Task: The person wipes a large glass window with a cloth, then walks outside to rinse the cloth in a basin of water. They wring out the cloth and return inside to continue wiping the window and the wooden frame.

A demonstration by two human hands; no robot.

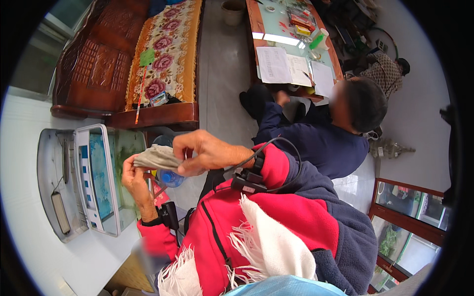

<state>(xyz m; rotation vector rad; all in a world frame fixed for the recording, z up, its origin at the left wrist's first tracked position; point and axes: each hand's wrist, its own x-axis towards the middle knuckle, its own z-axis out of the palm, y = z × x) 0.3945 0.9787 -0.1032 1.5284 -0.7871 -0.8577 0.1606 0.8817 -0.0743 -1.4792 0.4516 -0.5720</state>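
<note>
Both of my hands grip a folded greyish-beige cloth [157, 157], held in the air in front of my red jacket. My left hand [139, 181] pinches its left end between thumb and fingers. My right hand [202, 151] has thumb and forefinger on its right end, with the other fingers curled. Behind the cloth, partly hidden by it and my hands, is a clear plastic bottle with a blue cap [169, 177]. To the left stands a fish tank [127, 162] with algae-stained glass, near my left hand. Its detached-looking lid [55, 185] lies open beside it, with a lamp fitting inside.
A carved wooden sofa [100, 66] with a floral cover [163, 44] stands ahead left. A person in dark blue [314, 144] sits close on my right at a glass-topped table [266, 22] with papers [274, 64]. Another person [387, 72] is further right. A bin [232, 14] stands ahead.
</note>
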